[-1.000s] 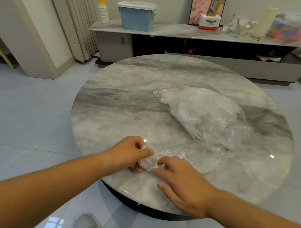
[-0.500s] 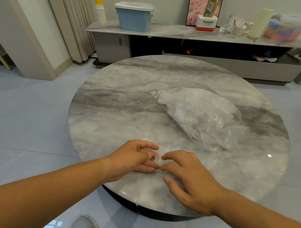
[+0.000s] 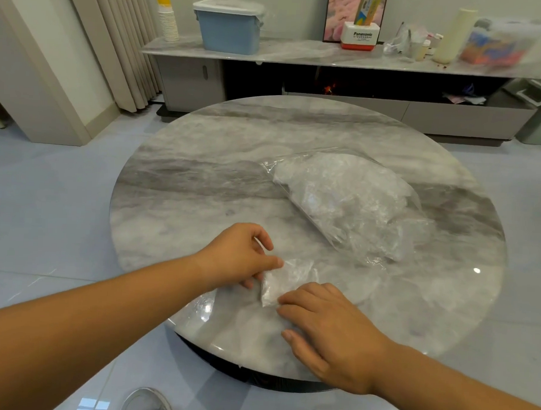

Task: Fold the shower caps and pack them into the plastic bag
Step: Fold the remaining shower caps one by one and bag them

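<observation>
- Clear crinkled plastic, a partly folded shower cap (image 3: 286,280), lies on the table (image 3: 183,201) near its front edge, between both hands.
- The left hand (image 3: 240,256) pinches the cap's left edge, thumb and fingers (image 3: 273,262) closed on it.
- The right hand (image 3: 329,329) presses flat, fingers (image 3: 293,297) together on the cap's near corner.
- The plastic bag (image 3: 349,201), stuffed with caps, lies further back to the right, apart from the hands.
</observation>
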`<state>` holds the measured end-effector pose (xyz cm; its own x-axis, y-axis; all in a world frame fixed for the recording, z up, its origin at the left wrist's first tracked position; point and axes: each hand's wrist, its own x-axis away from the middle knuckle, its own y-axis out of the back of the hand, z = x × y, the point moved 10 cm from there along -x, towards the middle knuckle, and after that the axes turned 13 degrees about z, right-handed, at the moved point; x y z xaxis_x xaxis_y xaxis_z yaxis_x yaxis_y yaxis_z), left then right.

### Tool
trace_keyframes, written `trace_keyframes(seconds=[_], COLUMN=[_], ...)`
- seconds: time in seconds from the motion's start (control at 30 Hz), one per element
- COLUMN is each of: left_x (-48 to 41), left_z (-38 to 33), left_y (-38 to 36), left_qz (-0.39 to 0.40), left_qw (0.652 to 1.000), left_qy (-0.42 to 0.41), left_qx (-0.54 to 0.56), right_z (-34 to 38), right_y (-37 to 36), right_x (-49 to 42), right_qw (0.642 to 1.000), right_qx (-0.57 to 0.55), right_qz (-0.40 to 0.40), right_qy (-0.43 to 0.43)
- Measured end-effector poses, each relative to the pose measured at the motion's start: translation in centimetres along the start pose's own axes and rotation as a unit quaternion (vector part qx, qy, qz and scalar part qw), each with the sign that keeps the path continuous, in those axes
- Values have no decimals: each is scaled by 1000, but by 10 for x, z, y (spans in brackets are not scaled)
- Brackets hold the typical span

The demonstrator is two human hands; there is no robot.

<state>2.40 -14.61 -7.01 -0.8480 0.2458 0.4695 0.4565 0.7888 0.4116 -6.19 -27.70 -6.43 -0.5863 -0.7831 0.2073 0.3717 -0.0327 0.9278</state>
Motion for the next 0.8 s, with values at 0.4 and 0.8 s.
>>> trace_keyframes(seconds=[0.4, 0.8], left_x=[-21, 39], left_z=[6, -21], left_y=[-21, -30], left_qz=[85, 124], left_qw=[991, 915], left_qy=[95, -27], left_qx=[-48, 383], right_z=[-20, -47], right_y=[13, 39], right_x=[17, 25], right_qw=[997, 745], right_qx=[-70, -643], right_qz=[-15, -148], right_qy=[-28, -96])
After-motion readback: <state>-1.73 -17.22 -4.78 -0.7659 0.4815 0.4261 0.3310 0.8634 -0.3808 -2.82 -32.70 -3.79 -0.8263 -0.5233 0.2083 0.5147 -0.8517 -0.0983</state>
